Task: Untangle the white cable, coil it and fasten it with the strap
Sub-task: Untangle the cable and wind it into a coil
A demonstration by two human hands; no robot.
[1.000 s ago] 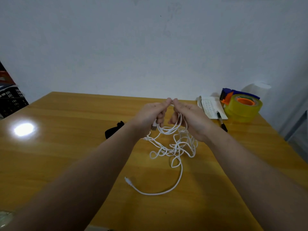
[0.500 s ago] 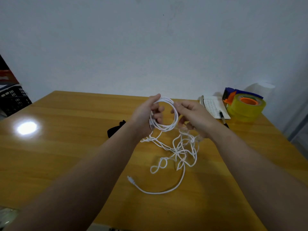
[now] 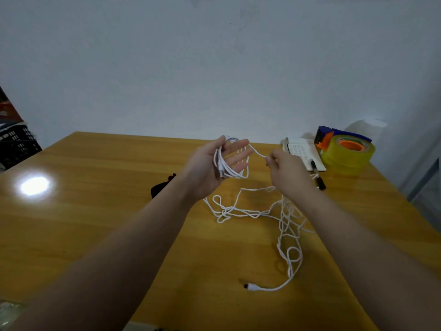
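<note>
Left hand (image 3: 222, 168), fingers spread nearly straight, carries the loops; right hand (image 3: 288, 173) pinches the cable (image 3: 282, 211) just beside it. Feed each turn slack (the remainder lies knotted on the bench (image 3: 95, 211)), clearing kinks before wrapping.

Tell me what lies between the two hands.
In the head view, a span of the white cable bridges the left hand and the right hand.

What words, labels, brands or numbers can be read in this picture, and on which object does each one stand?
White booklet: rows of dark print, too blurred to read.
Yellow tape roll: no label visible.
Pen: no readable marking.
White cable: no print visible.
Nothing in view is legible.
</note>
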